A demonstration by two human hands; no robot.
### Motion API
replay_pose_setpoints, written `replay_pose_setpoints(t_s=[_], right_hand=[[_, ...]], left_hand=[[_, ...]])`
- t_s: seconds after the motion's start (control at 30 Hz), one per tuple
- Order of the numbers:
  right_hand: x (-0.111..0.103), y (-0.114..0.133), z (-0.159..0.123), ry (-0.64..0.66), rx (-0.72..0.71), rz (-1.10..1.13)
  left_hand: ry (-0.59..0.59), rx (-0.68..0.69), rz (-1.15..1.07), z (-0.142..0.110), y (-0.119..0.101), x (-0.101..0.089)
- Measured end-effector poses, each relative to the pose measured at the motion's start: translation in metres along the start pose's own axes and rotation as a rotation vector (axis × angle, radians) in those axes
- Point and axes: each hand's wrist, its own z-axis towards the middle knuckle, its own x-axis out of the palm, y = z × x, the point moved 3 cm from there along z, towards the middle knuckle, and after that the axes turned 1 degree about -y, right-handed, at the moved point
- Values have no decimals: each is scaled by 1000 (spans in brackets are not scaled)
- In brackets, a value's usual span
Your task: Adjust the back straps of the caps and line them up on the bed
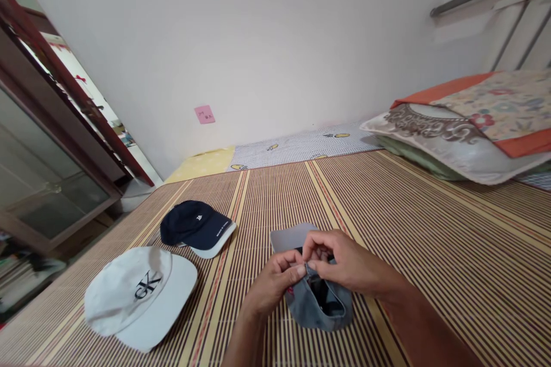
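Observation:
A grey-blue baseball cap [321, 321] rests on the striped mat, its back opening toward me and its lighter brim pointing away. My left hand [275, 280] pinches the cap's back strap from the left. From the right, my right hand [340, 261] pinches the same strap, fingertips close to the left ones. The fingers hide the strap's fastening. To the left lie a white cap [129, 292] with dark "CK"-like lettering and, behind it, a navy cap [191, 225] with a white-edged brim.
The bamboo-striped mat [267, 200] covers the bed. Pillows [447, 137] with an orange-edged patterned cloth [512, 103] are stacked at the back right. A white wall [275, 40] carries a pink note [204, 114]. On the left stands a glass-panelled cabinet [43, 166] beside a doorway.

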Motion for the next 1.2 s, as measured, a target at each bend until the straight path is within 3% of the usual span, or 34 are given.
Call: replay_pose_setpoints(t_s=[0.47,0.73,1.2], right_hand=[[-3,7,-6,-6,-47,-102],[-8,6,-6,38,-3,-1],[-6,5,-8,78,16,-61]], left_hand=[[27,-22,-79,1,-1,7],[-3,-15,-55,1,2,4],[27,-57,-69,1,1,10]])
